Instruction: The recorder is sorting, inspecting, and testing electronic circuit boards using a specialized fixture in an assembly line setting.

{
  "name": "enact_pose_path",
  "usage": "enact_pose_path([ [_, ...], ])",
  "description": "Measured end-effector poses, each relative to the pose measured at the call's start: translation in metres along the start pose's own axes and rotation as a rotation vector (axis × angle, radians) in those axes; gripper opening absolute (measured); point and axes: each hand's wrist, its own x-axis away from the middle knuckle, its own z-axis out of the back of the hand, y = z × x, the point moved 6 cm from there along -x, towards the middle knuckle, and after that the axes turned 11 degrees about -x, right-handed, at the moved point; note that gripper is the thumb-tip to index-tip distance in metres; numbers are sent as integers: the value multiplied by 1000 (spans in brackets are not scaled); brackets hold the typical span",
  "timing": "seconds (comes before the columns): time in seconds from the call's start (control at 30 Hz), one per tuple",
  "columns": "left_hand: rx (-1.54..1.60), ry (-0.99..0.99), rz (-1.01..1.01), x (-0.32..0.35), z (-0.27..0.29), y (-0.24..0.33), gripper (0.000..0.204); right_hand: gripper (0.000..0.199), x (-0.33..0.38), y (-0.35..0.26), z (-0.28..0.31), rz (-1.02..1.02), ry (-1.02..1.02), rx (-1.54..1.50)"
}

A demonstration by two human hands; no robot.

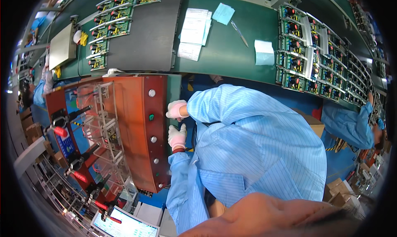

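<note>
My own blue striped coat fills the middle and both sleeves reach left to a brown test fixture [132, 129]; the whole view is tilted sideways. My right hand [176, 110], in a white and pink glove, is curled against the fixture's edge beside a green button [151, 117]. Just below it, my left hand [178, 137], in the same kind of glove, lies with straight fingers on that edge, near a row of silver knobs [153, 139]. Neither hand visibly holds a loose thing. A clear plastic frame [103, 125] sits inside the fixture.
Red-handled toggle clamps [62, 129] line the fixture's left side. A green bench [231, 51] carries rows of circuit boards [314, 55], papers [194, 32] and a pen [240, 33]. A co-worker's blue sleeve [351, 125] is at right, another person [41, 90] at far left, a monitor [124, 226] below.
</note>
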Motion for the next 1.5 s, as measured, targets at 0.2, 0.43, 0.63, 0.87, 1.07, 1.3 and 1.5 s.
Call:
enact_pose_path([
  [0.2,207,120,-48,1,-10,-14,46,34,3,-6,-7,50,90,141],
  [0.43,644,328,-119,24,-31,-29,34,54,2,-2,-31,362,227,592],
  [0.63,821,245,9,54,-31,-55,25,48,-1,3,-27,262,178,639],
  [0.87,761,521,110,102,-11,-102,23,41,2,-12,-56,350,59,693],
  [1.07,795,546,133,116,-22,-114,25,36,42,-40,-128,458,-114,767],
  [1.3,739,445,212,95,-55,-116,28,33,-18,-1,-116,415,-224,413],
  [1.5,682,373,197,55,-87,-126,33,34,-9,-4,-109,417,-207,466],
])
